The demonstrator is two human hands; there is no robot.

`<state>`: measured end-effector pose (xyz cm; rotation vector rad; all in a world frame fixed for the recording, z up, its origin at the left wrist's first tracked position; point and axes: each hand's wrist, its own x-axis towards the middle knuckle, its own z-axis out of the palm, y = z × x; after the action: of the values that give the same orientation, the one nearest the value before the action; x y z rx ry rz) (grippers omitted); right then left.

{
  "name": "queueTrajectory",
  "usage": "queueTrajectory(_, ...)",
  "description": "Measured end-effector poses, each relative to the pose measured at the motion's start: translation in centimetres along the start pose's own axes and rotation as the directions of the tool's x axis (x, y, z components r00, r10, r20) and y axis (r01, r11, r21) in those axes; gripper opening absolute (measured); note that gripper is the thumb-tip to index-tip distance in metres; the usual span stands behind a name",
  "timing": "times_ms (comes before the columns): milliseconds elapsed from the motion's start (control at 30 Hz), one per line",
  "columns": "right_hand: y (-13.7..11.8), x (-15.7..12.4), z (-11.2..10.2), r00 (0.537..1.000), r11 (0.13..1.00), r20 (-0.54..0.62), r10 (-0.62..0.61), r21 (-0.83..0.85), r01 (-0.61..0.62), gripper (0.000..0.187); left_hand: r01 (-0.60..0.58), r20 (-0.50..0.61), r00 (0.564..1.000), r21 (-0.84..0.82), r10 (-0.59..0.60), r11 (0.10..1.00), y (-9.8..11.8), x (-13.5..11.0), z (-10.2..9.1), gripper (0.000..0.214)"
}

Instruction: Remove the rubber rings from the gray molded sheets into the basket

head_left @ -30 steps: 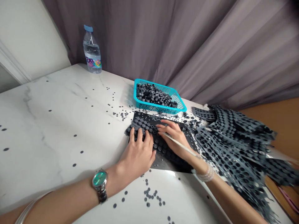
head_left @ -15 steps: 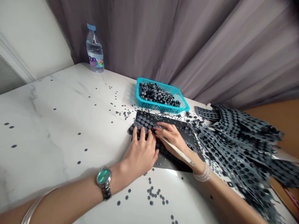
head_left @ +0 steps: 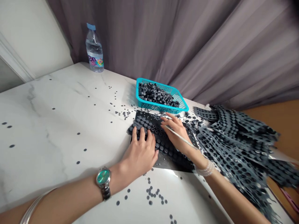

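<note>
Pressing down on rows of dark grey rubber rings (head_left: 146,124), the left hand (head_left: 140,152) lies over the left part of a black sheet (head_left: 177,165). Its fingers (head_left: 141,133) are spread and curved, with their tips on the rings, and they grip nothing. The right hand (head_left: 178,137) rests just beside it on the same sheet, near the far edge. Its fingers (head_left: 169,119) stay fairly narrow and hold a thin white stick (head_left: 184,141), which runs back past the palm towards the wrist. Where the stick's tip ends under the fingers is hidden.

The rings stand in close rows across much of the sheet, which lies on a white marble counter (head_left: 58,124). A teal plastic basket (head_left: 174,90), heaped with loose dark grey rubber pieces (head_left: 155,95), sits just beyond the sheet. To the right, a large pile of perforated grey rubber strips (head_left: 233,149) spreads over the counter's edge, close to the right hand. Small dark discs (head_left: 153,193) lie scattered over the marble, thickest around the sheet and below it. A plastic water bottle (head_left: 94,51) stands upright at the far edge, in front of a mauve curtain (head_left: 187,40). A steel wristwatch with a teal dial (head_left: 103,179) circles the left wrist, and a beaded bracelet (head_left: 206,169) circles the right.
</note>
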<state>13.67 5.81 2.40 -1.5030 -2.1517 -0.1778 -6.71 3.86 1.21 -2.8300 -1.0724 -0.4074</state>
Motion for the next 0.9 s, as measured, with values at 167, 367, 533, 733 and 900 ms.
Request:
queueTrajectory(167, -2.0, 0.3, 0.8, 0.995, 0.992, 0.039, -0.091, 0.094, 0.087, 0.011, 0.011, -0.009, 1.000, -0.022, -0.011, 1.000, 0.1, 0.0, 0.2, 0.055)
queueTrajectory(367, -1.7, 0.5, 1.4, 0.985, 0.988, 0.096, -0.144, 0.077, 0.137, 0.014, 0.013, -0.013, 1.000, -0.020, -0.013, 1.000, 0.1, 0.0, 0.2, 0.054)
queueTrajectory(533, -1.5, 0.3, 1.5, 0.975, 0.981, 0.108, -0.195, 0.035, 0.192, 0.017, 0.007, -0.011, 1.000, -0.015, -0.008, 1.000, 0.1, 0.0, 0.1, 0.054)
queueTrajectory(733, 0.1, 1.1, 2.1, 0.993, 0.992, 0.057, -0.108, -0.067, 0.111, 0.019, 0.016, 0.006, 1.000, -0.016, -0.016, 1.000, 0.1, 0.0, 0.2, 0.055)
queueTrajectory(900, 0.1, 0.8, 1.2, 1.000, 0.999, -0.006, 0.018, 0.038, -0.018, 0.014, 0.011, 0.017, 1.000, -0.025, -0.011, 1.000, 0.1, 0.0, 0.1, 0.055)
